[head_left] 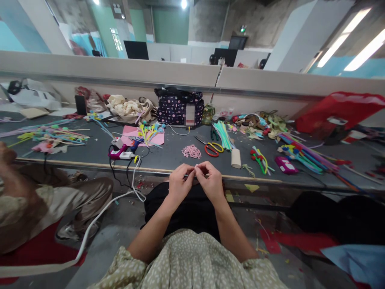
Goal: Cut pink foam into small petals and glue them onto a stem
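Note:
My left hand (182, 180) and my right hand (209, 180) meet over my lap at the table's front edge, fingertips pinched together. A tiny pale bit shows between the fingertips; its kind is too small to make out. Just beyond them on the dark table lies a pile of small pink pieces (191, 151). To its right rest scissors (214, 148) with red and yellow handles, blades pointing away to the left. A bundle of green and white pipe cleaners (221, 135) lies behind a pale cylindrical block (236, 158).
Purple power strips (118, 152) (285, 165) lie on both sides, with a white cable (99, 216) hanging down at left. A dark patterned bag (177, 106) and a phone (190, 115) stand at the back. Another person's hand (6, 154) is at far left.

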{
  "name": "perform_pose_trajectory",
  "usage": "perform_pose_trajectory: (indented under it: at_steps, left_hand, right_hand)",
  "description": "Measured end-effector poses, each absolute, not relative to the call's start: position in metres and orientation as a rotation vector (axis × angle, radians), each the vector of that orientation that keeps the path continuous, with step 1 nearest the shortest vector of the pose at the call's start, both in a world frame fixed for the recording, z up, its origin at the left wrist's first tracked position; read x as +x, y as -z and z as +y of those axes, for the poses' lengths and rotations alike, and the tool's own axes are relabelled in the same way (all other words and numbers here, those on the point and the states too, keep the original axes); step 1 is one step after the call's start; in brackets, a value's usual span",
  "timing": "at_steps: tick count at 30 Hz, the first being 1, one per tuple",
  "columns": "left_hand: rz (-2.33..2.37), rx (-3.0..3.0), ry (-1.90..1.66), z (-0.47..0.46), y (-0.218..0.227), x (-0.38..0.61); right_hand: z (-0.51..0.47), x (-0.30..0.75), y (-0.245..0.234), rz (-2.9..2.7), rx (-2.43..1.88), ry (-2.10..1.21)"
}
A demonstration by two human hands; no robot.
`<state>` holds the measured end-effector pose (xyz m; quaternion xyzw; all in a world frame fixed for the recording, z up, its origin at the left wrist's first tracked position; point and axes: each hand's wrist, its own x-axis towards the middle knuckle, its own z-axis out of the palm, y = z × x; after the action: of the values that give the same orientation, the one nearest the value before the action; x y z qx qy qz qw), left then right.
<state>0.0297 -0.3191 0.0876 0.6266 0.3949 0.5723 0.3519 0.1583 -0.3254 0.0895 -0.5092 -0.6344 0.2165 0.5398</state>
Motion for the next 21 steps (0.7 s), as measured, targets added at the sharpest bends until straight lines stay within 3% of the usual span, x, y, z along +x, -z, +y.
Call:
perform_pose_trajectory:
  at_steps: [21]
  left_hand:
    - [0.793,1.184,-1.242,-0.313,-0.079,0.026]
  right_hand:
    - [-0.322,0.168,-0.092,-1.403,-0.968,-1.001]
